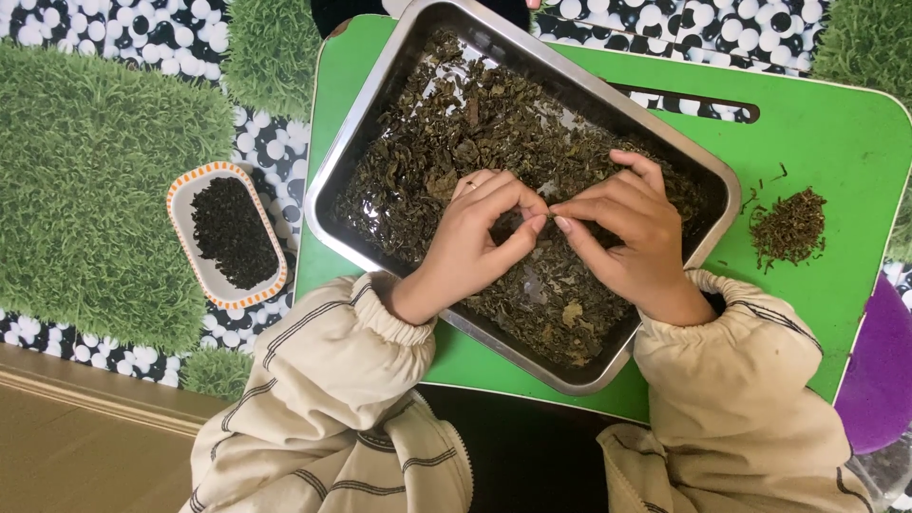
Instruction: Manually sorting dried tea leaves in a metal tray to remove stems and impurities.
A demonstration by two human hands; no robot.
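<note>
A rectangular metal tray point(361, 123) rests tilted on a green board point(836, 133) and holds a layer of dried dark green leaves point(456, 123). Both of my hands are over the tray's middle. My left hand point(475, 237) and my right hand point(622, 228) meet fingertip to fingertip, pinching a small piece of leaf between them. Cream striped sleeves cover both wrists.
A small pile of dried leaf bits point(788, 226) lies on the board right of the tray. A small oval dish point(182, 204) with an orange-striped rim holds dark leaves at the left. Green grass-like mats and a pebble-patterned floor surround the board. A purple object point(879, 370) is at right.
</note>
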